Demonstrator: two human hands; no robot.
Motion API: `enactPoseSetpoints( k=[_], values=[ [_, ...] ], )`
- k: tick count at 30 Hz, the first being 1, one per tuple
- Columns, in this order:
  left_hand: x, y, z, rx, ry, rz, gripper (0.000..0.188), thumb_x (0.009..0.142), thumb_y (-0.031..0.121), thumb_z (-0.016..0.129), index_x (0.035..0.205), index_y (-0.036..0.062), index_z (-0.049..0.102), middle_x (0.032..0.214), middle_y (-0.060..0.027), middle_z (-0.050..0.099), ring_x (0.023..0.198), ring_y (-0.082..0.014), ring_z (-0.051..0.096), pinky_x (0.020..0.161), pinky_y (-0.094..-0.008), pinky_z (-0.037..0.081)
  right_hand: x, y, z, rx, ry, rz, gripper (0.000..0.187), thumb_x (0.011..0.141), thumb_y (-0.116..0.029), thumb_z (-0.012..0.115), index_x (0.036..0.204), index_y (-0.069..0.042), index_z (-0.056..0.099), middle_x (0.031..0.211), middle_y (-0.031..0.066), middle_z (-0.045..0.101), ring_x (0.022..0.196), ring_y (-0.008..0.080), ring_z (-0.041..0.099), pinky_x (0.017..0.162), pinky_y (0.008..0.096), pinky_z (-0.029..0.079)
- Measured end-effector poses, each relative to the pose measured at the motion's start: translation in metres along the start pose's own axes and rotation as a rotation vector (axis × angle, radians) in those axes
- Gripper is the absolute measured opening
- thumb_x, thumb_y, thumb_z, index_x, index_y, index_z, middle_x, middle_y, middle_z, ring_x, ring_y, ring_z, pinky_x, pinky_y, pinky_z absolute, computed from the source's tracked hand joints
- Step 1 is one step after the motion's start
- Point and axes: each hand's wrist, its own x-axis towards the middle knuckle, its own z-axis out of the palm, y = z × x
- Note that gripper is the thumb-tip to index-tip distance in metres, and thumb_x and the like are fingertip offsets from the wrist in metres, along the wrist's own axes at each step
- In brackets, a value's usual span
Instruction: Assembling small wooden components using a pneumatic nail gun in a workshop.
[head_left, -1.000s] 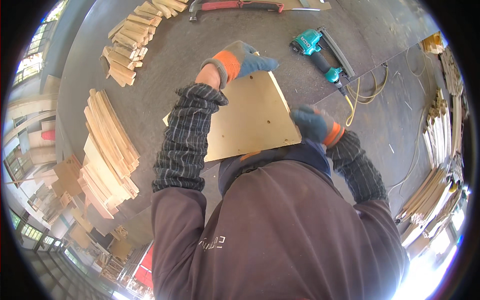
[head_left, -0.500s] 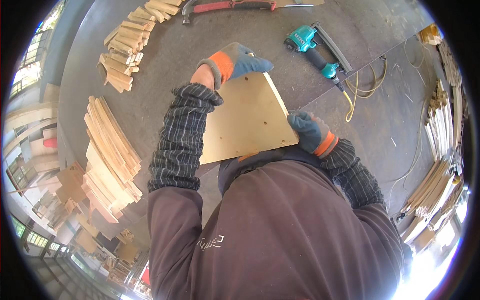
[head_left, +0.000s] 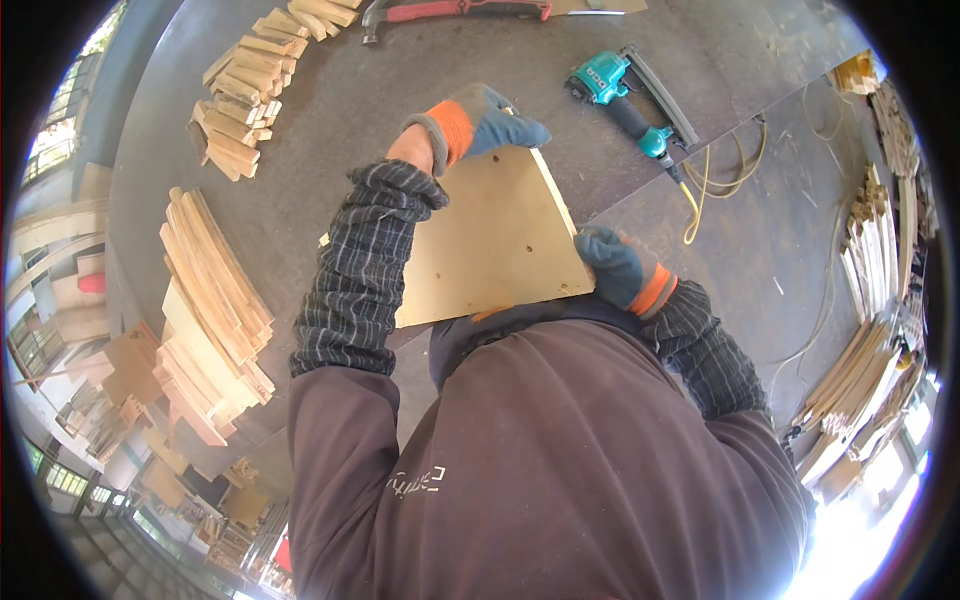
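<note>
Both hands, left hand (head_left: 478,122) and right hand (head_left: 615,268), still grip the plywood panel (head_left: 495,245), now drawn closer.

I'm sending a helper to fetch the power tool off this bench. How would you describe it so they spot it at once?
Start at the big dark workbench and go to its far right part, beyond the plywood panel that the gloved hands hold. There lies a teal and black pneumatic nail gun, trailing a yellow hose. It is the only teal thing among bare wood pieces.
</note>
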Motion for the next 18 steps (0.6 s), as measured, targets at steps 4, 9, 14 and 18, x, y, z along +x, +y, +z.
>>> enactPoseSetpoints(
  k=[4, 9, 14, 18],
  values=[
    [0.001, -0.004, 0.002, -0.001, -0.017, -0.004, 0.039, 0.081, 0.043, 0.079, 0.079, 0.0040, 0.080, 0.071, -0.0051, 0.071, 0.064, -0.0169, 0.063, 0.060, -0.0358, 0.050, -0.004, -0.008, 0.005, -0.037, 0.039, -0.001, 0.049, 0.105, -0.027, 0.067, 0.141, 0.005, 0.059, 0.131, 0.0167, 0.071, 0.118, 0.0243, 0.069, 0.105, 0.0397, 0.055],
    [0.000, 0.006, -0.002, 0.006, -0.107, -0.054, 0.020, 0.085, 0.031, 0.077, 0.086, 0.0111, 0.081, 0.076, -0.0050, 0.072, 0.067, -0.0166, 0.062, 0.065, -0.0342, 0.051, 0.015, -0.067, -0.057, -1.388, 0.720, -0.623, 0.062, 0.098, -0.035, 0.071, 0.148, -0.002, 0.055, 0.132, 0.0193, 0.069, 0.120, 0.0306, 0.067, 0.105, 0.0425, 0.053],
    [0.020, -0.029, 0.000, 0.348, -0.114, 0.372, 0.013, 0.087, 0.019, 0.074, 0.098, 0.0176, 0.080, 0.079, -0.0042, 0.070, 0.068, -0.0197, 0.063, 0.067, -0.0332, 0.052, 0.073, -0.116, -0.110, -2.119, 1.053, -0.561, 0.086, 0.090, -0.038, 0.077, 0.160, -0.008, 0.038, 0.133, 0.0234, 0.068, 0.128, 0.0413, 0.062, 0.107, 0.0483, 0.051],
    [0.035, -0.045, 0.004, 0.310, -0.050, 0.585, 0.020, 0.086, 0.014, 0.073, 0.105, 0.0178, 0.079, 0.084, -0.0074, 0.072, 0.071, -0.0238, 0.064, 0.068, -0.0347, 0.053, 0.094, -0.143, -0.138, -2.131, 1.127, -0.073, 0.079, 0.087, -0.041, 0.078, 0.151, -0.009, 0.044, 0.122, 0.0244, 0.071, 0.117, 0.0401, 0.068, 0.098, 0.0491, 0.055]
  ],
)
